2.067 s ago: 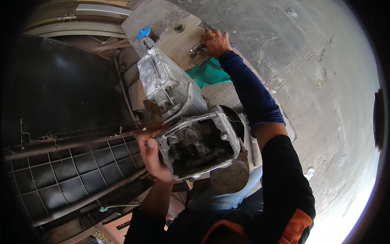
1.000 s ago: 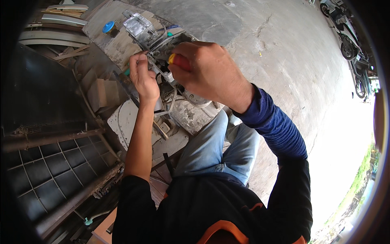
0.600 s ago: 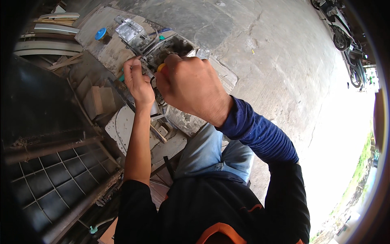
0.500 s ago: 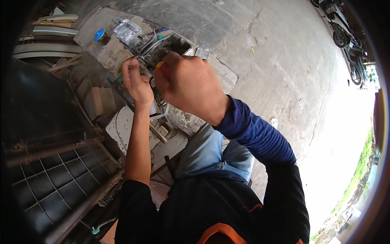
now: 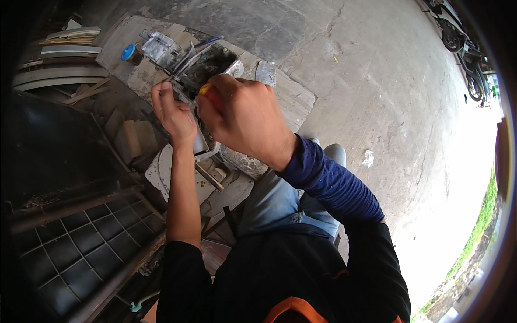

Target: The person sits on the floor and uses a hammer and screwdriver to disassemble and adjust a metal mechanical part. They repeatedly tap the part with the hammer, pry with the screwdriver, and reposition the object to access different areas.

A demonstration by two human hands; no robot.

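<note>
My right hand (image 5: 250, 118) is closed round a red and yellow tool handle (image 5: 206, 90), held over the near edge of an open grey metal box (image 5: 235, 69). My fingers hide most of the handle, and no shaft or tip shows. To its left, my left hand (image 5: 176, 116) is raised by the box's near left corner with fingers bent and thumb pressed in. Whatever it pinches is too small or hidden to make out. The box is dirty and dark inside, and a grey metal cover-like part (image 5: 161, 49) stands at its left.
The box rests on a worn wooden board (image 5: 293, 97). A jar with a blue lid (image 5: 128, 53) stands at the far left, near stacked curved strips (image 5: 62, 75). A dark panel and a wire grid (image 5: 81, 245) lie at left. Motorbikes (image 5: 452, 40) stand far right on the concrete floor.
The view has shifted slightly. My right hand has come a little nearer and left with the handle, uncovering more of the box. My left hand remains beside the box corner, fingers still bent.
</note>
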